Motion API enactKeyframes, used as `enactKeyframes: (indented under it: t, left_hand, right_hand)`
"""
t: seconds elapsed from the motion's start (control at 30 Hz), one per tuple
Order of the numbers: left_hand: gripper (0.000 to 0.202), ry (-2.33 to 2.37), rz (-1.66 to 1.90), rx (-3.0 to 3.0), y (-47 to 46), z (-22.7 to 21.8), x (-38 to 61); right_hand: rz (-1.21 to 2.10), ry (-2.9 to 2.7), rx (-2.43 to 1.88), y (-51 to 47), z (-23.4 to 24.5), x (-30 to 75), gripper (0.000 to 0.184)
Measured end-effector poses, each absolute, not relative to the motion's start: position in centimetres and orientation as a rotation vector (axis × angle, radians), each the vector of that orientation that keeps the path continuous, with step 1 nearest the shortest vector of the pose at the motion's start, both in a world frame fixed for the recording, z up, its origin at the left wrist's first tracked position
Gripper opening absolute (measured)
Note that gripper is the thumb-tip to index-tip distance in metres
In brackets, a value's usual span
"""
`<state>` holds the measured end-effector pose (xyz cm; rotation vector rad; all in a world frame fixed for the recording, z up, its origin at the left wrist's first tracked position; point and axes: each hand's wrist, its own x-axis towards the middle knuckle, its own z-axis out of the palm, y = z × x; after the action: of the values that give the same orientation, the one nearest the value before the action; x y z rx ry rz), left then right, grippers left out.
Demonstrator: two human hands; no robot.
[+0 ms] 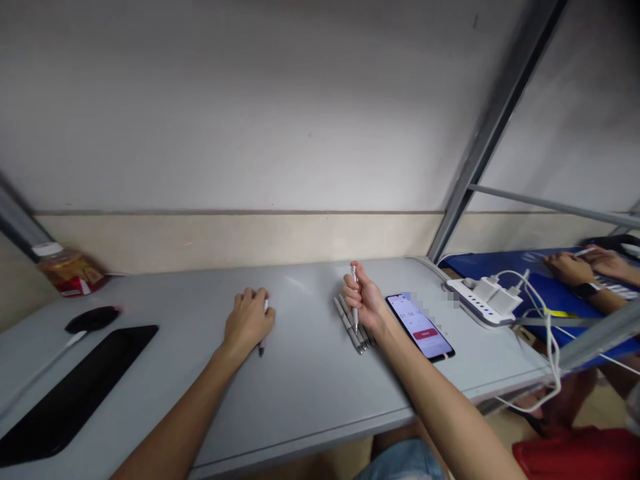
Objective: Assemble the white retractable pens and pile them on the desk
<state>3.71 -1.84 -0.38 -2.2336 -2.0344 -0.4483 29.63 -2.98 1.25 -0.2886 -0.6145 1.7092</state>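
Note:
My right hand (364,297) is closed around an upright pen (355,317), its thumb at the top end and the tip pointing down. Just below and beside it, several grey pens (349,325) lie side by side on the grey desk (300,380), partly hidden by that hand. Further left, my left hand (249,319) is closed over another pen (261,348) close to the desk surface. Only the dark lower end and a pale bit of that pen show past the fingers.
A lit phone (423,327) lies right of the pens, with a white power strip (480,303) and cables beyond. At left are a bottle (70,270), a round black pad (93,320) and a long black object (80,393). Another person's hands (575,267) are at the blue desk.

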Motion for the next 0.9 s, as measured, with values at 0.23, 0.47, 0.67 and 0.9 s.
enactKeyframes:
  t: [0.23,0.47,0.67,0.9]
  left_hand:
    - [0.022,-1.846,-0.580,-2.432,-1.6,-1.2,3.8]
    - [0.021,-1.784,-0.659,-2.509,-1.6,-1.6,4.2]
    - [0.019,-1.816,-0.596,-2.429,-2.0,-1.2,4.3]
    - [0.018,-1.775,-0.543,-2.367,-1.9,-1.0,4.1]
  right_hand:
    - [1.672,-0.668,-0.328,-3.2,1.4,29.4,0.020]
    - [1.694,-0.645,-0.411,-2.7,1.0,29.4,0.014]
    - [1.719,-0.919,-0.578,-3.2,0.9,28.7,0.032]
    - [0.885,-1.556,-1.151,-3.2,0.1,28.3,0.023]
